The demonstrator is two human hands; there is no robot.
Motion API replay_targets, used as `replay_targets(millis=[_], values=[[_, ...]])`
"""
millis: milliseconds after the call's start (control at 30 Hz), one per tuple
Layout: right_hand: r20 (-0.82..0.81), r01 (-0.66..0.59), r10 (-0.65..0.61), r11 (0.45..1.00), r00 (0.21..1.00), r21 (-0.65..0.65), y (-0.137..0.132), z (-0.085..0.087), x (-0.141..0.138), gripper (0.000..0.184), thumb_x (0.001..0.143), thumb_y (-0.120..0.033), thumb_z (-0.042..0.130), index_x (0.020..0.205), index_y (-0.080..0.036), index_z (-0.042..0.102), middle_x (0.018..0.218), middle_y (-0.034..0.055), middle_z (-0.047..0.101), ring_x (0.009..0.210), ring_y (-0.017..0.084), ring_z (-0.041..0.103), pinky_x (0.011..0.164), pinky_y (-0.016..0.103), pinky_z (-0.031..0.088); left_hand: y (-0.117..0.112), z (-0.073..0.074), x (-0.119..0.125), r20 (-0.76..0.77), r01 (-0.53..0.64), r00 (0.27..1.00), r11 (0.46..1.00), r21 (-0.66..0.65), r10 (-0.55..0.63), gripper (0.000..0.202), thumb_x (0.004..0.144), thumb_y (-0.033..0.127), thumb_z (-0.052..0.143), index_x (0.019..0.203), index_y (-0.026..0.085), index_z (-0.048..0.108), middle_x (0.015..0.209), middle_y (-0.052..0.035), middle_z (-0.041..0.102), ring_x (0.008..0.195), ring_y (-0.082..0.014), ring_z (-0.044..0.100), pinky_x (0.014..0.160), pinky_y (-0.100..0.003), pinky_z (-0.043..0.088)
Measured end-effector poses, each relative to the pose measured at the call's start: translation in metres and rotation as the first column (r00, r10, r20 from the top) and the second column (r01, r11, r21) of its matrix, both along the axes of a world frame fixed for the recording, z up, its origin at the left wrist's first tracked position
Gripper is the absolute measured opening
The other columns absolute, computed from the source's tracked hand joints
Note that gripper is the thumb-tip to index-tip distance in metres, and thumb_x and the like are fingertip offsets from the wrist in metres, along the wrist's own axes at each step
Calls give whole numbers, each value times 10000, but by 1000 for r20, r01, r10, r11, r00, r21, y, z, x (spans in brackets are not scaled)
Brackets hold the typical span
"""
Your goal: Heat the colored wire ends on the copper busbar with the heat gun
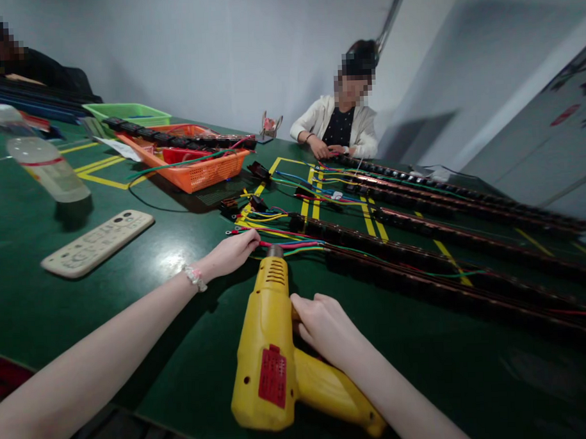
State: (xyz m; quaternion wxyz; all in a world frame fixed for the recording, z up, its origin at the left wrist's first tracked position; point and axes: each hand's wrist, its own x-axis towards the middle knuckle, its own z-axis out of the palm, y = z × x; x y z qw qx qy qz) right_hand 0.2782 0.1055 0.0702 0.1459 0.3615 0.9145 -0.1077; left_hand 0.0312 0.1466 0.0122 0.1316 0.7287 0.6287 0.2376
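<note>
My right hand [320, 324] is wrapped round the handle of a yellow heat gun [265, 336], near its trigger. The gun's metal nozzle [275, 251] points away from me at a bundle of coloured wires [298, 246]. Pinched in the fingers of my left hand [231, 252] is the end of a red wire [266, 244] from that bundle. Small ring terminals [230, 232] show on wire ends just beyond my fingers. The wires run out of a long dark cable chain [395, 273] stretching off to the right.
More cable chains [432, 230] with loose wires lie across the green table [192, 351]. An orange basket [214, 173] and a green basket [145, 113] stand at the back. A bottle [48, 161] and a phone [99, 242] are on the left. Two other people sit at the table.
</note>
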Motion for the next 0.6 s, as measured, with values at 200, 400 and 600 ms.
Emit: replay_targets(millis=[200,400,600], values=[[-40,-78,78,997,996,-1,1,-4,-20,247,869,-190,366,1050,-116,517,973,28,573,896,76,531,934,307,386,-2,-3,-3,-39,8,999,1000,-3,-8,306,939,366,230,1028,195,467,971,-19,576,836,-107,523,746,-216,372],[-61,-89,89,996,994,13,3,-5,-20,237,860,-196,379,1049,-127,505,988,26,574,926,94,541,937,319,378,-1,-2,-4,-38,0,999,1000,20,0,354,938,381,220,1025,181,499,963,-30,592,821,-109,532,718,-209,375],[-65,-72,74,997,995,33,7,-7,-9,203,848,-190,375,1005,-153,497,975,26,586,943,122,557,890,293,338,-3,1,-2,-64,47,997,998,40,-44,305,926,356,265,1001,167,492,969,-35,591,835,-113,531,745,-221,385]])
